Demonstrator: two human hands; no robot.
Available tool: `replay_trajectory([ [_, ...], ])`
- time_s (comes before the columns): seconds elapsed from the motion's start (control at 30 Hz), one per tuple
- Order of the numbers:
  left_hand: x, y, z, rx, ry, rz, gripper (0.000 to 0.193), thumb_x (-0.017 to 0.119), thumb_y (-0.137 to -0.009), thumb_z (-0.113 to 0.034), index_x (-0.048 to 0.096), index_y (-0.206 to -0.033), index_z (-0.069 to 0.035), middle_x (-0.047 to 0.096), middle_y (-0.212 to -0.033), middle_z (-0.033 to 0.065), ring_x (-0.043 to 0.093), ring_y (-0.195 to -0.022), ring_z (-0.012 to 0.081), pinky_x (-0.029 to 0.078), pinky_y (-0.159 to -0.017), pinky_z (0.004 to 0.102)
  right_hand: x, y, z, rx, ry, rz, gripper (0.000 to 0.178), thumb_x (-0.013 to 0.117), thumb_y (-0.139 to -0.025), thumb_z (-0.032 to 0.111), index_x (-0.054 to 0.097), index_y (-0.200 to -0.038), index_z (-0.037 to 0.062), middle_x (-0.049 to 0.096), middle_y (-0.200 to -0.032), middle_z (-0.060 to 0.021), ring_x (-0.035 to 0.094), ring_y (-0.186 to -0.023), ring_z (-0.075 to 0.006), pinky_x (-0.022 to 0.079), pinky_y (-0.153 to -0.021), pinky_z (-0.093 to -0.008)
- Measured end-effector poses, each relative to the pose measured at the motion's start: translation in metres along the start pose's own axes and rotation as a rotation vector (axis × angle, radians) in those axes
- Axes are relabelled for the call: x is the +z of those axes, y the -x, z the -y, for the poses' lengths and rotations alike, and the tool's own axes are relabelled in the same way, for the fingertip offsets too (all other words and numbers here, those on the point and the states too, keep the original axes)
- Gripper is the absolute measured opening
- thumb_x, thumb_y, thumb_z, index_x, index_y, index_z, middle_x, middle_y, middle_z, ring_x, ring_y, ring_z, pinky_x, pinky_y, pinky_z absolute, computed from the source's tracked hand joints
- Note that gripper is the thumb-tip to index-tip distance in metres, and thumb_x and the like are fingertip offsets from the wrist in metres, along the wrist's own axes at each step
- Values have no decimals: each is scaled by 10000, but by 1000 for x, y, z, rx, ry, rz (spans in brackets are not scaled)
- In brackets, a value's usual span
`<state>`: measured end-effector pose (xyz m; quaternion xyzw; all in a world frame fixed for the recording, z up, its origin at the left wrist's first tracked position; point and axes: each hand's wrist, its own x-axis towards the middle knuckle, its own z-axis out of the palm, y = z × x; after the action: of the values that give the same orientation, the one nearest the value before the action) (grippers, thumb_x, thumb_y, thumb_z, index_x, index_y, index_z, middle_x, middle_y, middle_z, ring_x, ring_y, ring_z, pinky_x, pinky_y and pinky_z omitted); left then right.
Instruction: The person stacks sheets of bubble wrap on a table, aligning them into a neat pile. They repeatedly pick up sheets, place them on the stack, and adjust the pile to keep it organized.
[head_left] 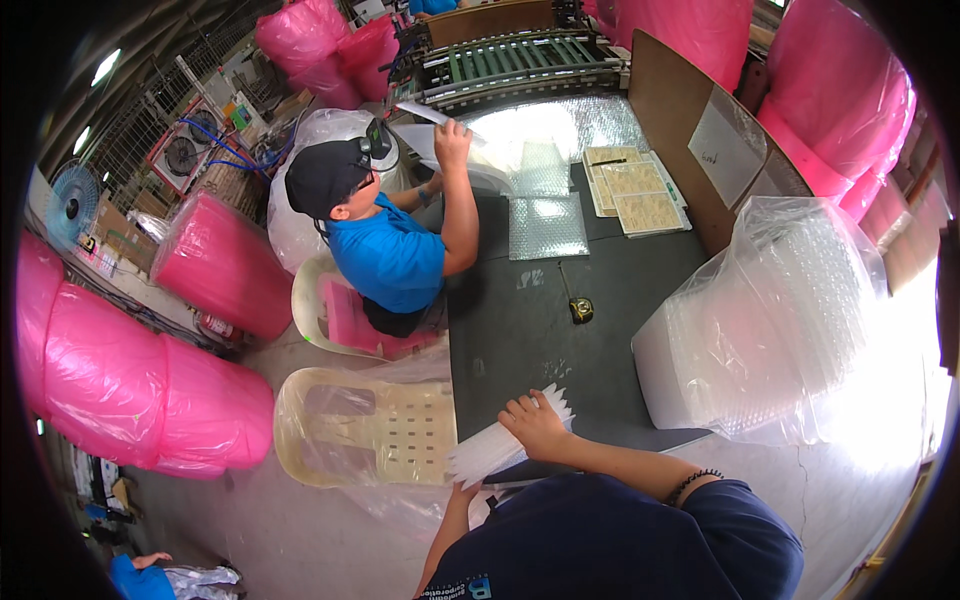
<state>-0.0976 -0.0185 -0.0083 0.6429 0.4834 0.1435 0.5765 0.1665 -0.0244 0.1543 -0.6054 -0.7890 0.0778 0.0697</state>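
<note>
At the near edge of the dark table [530,345], I hold a thick stack of white sheets [492,452] with uneven, layered ends. It looks like foam or bubble wrap; the material is hard to tell. My right hand [536,428] is closed over the upper right part of the stack, fingers across its top. My left hand [462,502] grips the lower left end from below, its fingers partly hidden by the sheets. A yellow and black tape measure [581,310] lies farther up the table, its blade slightly out.
Bubble wrap pieces [548,226] and papers [640,195] with a pen lie toward the far end. A clear bag of stacked bubble wrap [770,320] bounds the right. A co-worker in blue [390,245] handles a sheet at the left, near an unoccupied plastic chair [410,430]. Pink rolls [140,370] stand beyond.
</note>
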Motion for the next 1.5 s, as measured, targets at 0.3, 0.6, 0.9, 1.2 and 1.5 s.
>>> replay_trajectory([
  [0.3,-2,-1,-2,7,10,0,472,642,-799,-197,470,-1198,-10,478,-1204,149,443,-1127,242,346,-950,342,0,-2,2,-8,-11,-17,455,621,-590,45,491,-1025,72,493,-965,-99,486,-995,-267,304,-970,-471],
  [0.6,1,6,0,11,7,9,475,659,-788,-197,480,-1186,-8,499,-1183,140,462,-1107,234,365,-934,339,2,4,2,-17,-21,-41,519,673,-562,47,472,-1040,67,489,-985,-103,475,-1016,-276,319,-961,-478],
  [0.9,6,22,8,-25,-6,-13,478,676,-777,-197,490,-1174,-6,519,-1162,132,480,-1087,226,383,-918,335,-4,11,1,-41,13,11,523,725,-624,216,489,-1068,72,503,-1042,-101,466,-1054,-267,298,-971,-473],
  [1.2,17,16,-14,-35,-195,-27,481,693,-766,-197,500,-1162,-4,540,-1141,123,499,-1067,218,402,-903,332,16,-56,-159,467,-483,-302,504,713,-705,296,540,-1108,49,565,-1066,-133,535,-994,-282,412,-863,-398],
  [1.5,-7,-1,-18,-427,355,-93,664,776,-662,-227,468,-1191,29,560,-1131,116,519,-1045,232,400,-916,350,142,-110,-185,372,65,-40,937,775,-603,257,242,-1363,125,413,-1235,-108,387,-1170,-300,294,-1014,-466],
])
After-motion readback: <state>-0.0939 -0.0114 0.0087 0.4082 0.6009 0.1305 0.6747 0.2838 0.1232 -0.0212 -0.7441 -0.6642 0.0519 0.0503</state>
